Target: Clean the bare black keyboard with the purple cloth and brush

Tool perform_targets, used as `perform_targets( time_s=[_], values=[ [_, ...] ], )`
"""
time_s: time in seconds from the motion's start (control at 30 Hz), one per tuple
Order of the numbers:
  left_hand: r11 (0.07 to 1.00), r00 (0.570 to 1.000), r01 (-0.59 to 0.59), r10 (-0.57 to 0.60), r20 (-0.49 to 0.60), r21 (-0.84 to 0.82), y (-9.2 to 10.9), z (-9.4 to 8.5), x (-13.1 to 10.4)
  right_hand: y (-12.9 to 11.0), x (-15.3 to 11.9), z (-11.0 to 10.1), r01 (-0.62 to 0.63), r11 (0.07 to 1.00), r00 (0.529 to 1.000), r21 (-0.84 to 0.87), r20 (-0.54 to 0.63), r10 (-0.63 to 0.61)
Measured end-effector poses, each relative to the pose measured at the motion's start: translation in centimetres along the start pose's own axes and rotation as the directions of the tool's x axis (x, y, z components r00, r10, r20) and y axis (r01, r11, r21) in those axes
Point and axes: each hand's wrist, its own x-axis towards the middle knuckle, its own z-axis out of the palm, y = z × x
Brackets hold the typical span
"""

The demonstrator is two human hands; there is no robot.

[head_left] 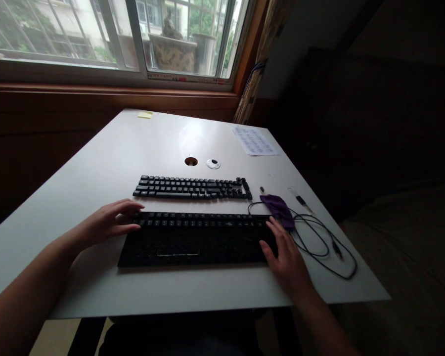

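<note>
A black keyboard (170, 244) lies flat on the white desk near its front edge. Keycaps stand in its back rows, while the front area looks stripped of them. My left hand (113, 220) grips the keyboard's left end, thumb and fingers at the back corner. At the right end my right hand (284, 252) holds the keyboard, its fingers over the back corner and the thumb apart over the front area. Some fingertips are hidden. Behind the keyboard, loose black keycaps (187, 189) are laid out in rows like a keyboard's layout.
A purple cloth pouch (278, 210) and a looped black cable (350, 259) lie right of the keyboard, near a small wire tool (302, 201). Farther back are a round desk hole (191, 161), its white cover (213, 163), printed paper (255, 141) and a yellow note (144, 114).
</note>
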Motion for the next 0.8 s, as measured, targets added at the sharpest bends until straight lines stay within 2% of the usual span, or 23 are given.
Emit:
perform_targets(
  time_s=[0.13, 0.23, 0.37, 0.57, 0.8],
  values=[
    [0.997, 0.991, -0.027, 0.017, -0.131, -0.075, 0.5, 0.0, 0.0, 0.1, 0.0, -0.8, -0.05, 0.988, 0.997, 0.144, -0.052, 0.058],
    [0.988, 0.97, -0.073, 0.038, -0.241, -0.137, 1.8, -0.5, 0.2, 0.3, -0.5, -1.4, -0.12, 0.941, 0.978, 0.317, -0.124, 0.167],
    [0.985, 0.957, -0.089, 0.043, -0.288, -0.149, 3.4, -1.1, 0.4, 0.4, -0.9, -1.6, -0.149, 0.869, 0.948, 0.472, -0.181, 0.261],
    [0.973, 0.941, -0.148, 0.084, -0.328, -0.176, 3.2, -1.1, 0.2, 0.0, -0.6, -1.5, -0.155, 0.823, 0.914, 0.547, -0.238, 0.33],
    [0.954, 0.928, -0.212, 0.129, -0.35, -0.212, 3.3, -1.2, 0.4, -0.2, -0.4, -1.6, -0.142, 0.839, 0.909, 0.526, -0.267, 0.321]
  ],
)
